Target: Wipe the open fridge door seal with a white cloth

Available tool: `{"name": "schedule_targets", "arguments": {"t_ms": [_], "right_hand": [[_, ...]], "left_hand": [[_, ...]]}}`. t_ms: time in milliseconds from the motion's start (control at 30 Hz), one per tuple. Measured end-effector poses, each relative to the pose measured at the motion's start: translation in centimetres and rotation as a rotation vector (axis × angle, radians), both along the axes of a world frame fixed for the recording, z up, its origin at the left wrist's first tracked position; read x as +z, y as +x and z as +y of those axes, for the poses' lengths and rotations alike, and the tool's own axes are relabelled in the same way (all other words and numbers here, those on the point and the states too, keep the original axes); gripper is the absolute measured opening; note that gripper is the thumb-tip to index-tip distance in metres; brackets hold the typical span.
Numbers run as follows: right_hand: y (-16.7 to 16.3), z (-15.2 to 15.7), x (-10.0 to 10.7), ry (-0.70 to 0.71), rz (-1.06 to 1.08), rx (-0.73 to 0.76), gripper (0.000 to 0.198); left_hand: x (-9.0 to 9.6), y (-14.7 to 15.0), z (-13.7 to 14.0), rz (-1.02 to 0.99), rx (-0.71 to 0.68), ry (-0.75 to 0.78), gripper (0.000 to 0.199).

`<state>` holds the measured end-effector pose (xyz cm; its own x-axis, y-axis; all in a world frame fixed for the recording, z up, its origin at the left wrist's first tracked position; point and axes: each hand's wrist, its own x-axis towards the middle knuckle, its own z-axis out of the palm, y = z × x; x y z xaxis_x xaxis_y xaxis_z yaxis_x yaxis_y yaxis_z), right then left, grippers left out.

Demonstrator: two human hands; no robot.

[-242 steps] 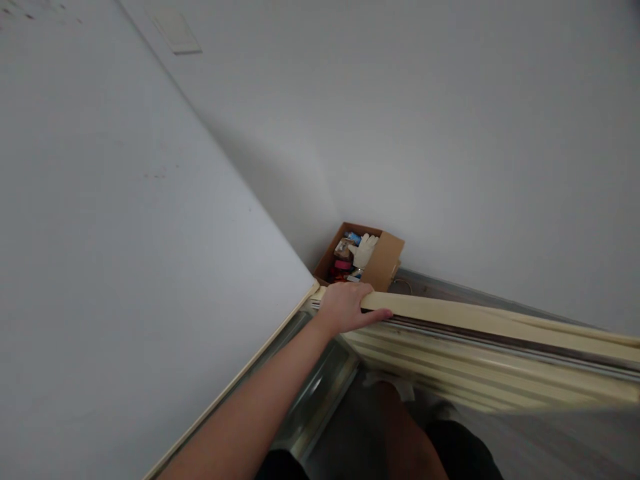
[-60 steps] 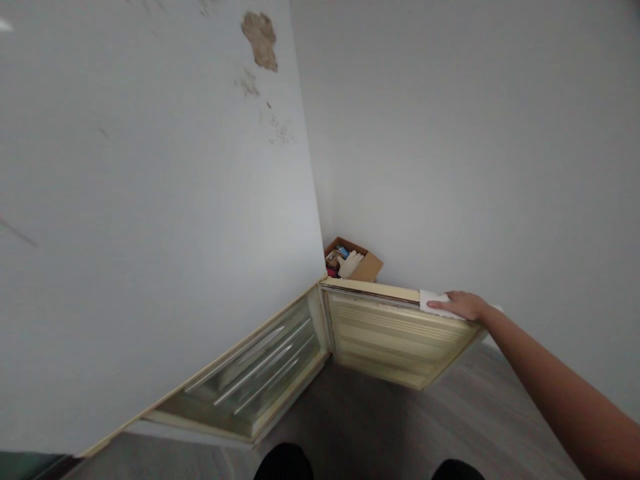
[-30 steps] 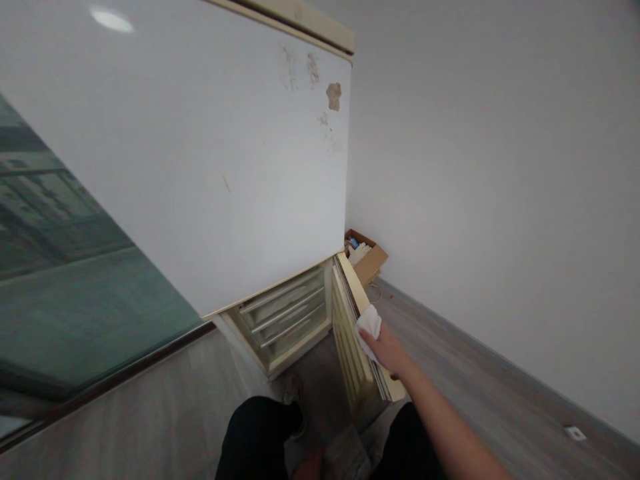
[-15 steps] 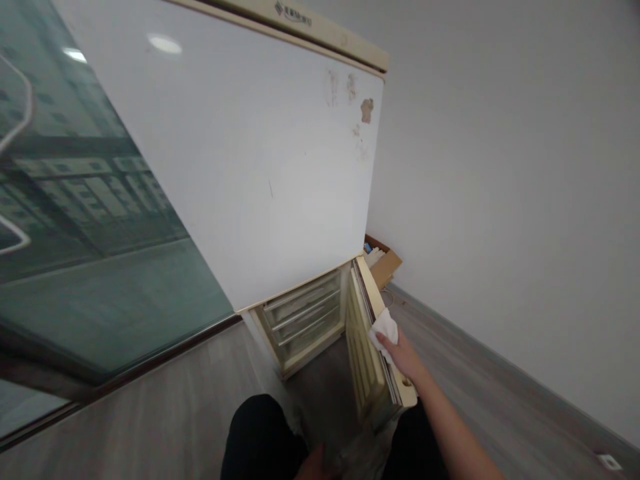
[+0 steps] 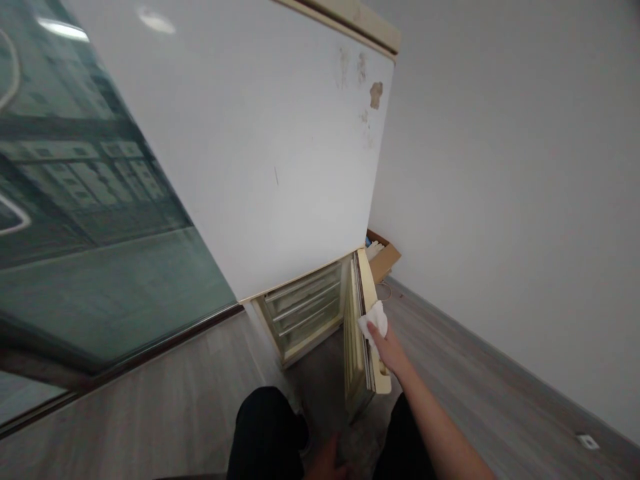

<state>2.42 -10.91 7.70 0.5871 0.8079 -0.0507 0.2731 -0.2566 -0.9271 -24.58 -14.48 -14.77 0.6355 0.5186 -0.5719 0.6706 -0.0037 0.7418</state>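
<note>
An old cream fridge stands in the corner, its white upper door closed and stained near the top right. The lower door hangs open toward me, showing clear freezer drawers. My right hand presses a white cloth onto the top edge of that open door. At the bottom of the view, a small part of my left hand shows between my dark-trousered legs; its fingers are hidden.
A cardboard box of odds and ends sits on the floor behind the fridge by the white wall. A large glass pane runs along the left. Grey wood-look floor; a small white plate lies on the floor at the far right.
The view has pulled back from close to the door to a higher look. My right hand with the cloth has slid along the open door's top edge, and the door has swung slightly.
</note>
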Motion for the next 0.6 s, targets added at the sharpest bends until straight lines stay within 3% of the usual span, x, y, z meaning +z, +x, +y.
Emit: {"name": "schedule_targets", "arguments": {"t_ms": [167, 267, 333, 433, 533, 600], "right_hand": [[-3.2, -0.7, -0.8, 0.04, 0.118, 0.092, 0.094], [-5.1, -3.0, -2.6, -0.073, 0.394, 0.171, 0.093], [-5.7, -5.0, -4.4, -0.094, 0.44, 0.156, 0.085], [-4.7, -8.6, -7.8, -0.072, 0.283, 0.123, 0.077], [-1.8, -13.2, -12.3, -0.107, -0.097, 0.002, 0.074], [0.2, -16.5, -15.7, -0.182, -0.314, 0.009, 0.071]], "left_hand": [[1.8, 0.7, 2.0, -0.217, 0.284, 0.102, 0.099], [4.0, 0.9, 4.5, -0.354, 0.447, 0.182, 0.091], [5.7, 0.6, 6.5, -0.432, 0.598, 0.208, 0.085], [8.1, -0.9, 10.0, -0.44, 0.852, 0.223, 0.072], [10.0, -2.8, 13.7, -0.432, 0.933, 0.279, 0.069], [11.0, -3.7, 16.1, -0.434, 0.983, 0.326, 0.07]]}}
